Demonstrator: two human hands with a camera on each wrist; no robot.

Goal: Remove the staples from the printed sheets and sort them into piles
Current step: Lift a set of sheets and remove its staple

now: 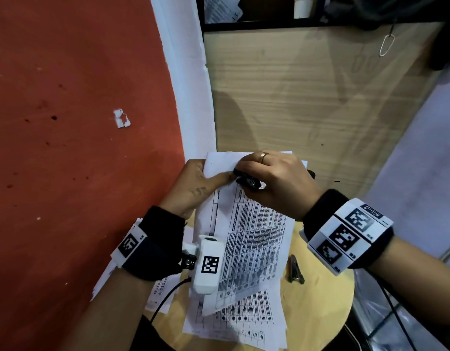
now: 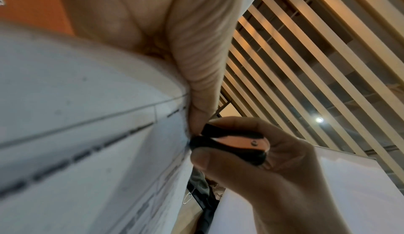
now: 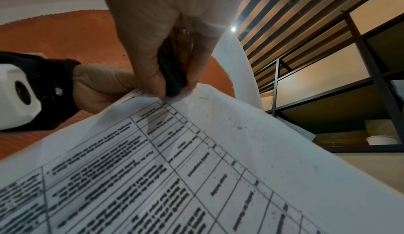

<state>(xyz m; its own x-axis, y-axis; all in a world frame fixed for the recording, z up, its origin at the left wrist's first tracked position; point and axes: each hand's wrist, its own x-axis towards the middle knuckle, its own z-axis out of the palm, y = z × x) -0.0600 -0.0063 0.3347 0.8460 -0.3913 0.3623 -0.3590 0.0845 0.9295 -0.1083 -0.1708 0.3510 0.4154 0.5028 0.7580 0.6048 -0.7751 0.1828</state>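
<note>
Here, the stapled sheets [image 1: 246, 224] were held raised above the round desk [image 1: 322, 295] by the left hand [image 1: 193, 188], their top corner pinched between thumb and fingers. To the right, the staple remover [image 1: 246, 182] was gripped by the right hand [image 1: 277, 181] against that corner; it would best be squeezed gently, paper kept taut. A staple [image 3: 203, 98], hidden from the head view, was shown only by the right wrist view.

A rough terracotta-red floor [image 1: 74, 153] fills the left, edged by a white painted strip [image 1: 191, 79] that meets a pale wood-grain panel [image 1: 307, 97]. Beyond it stands a black metal-framed shelving unit [image 3: 328, 75] with wooden boards. Overhead run pale wooden ceiling slats [image 2: 310, 51] with a small round spotlight [image 2: 319, 119] shining between them.
</note>
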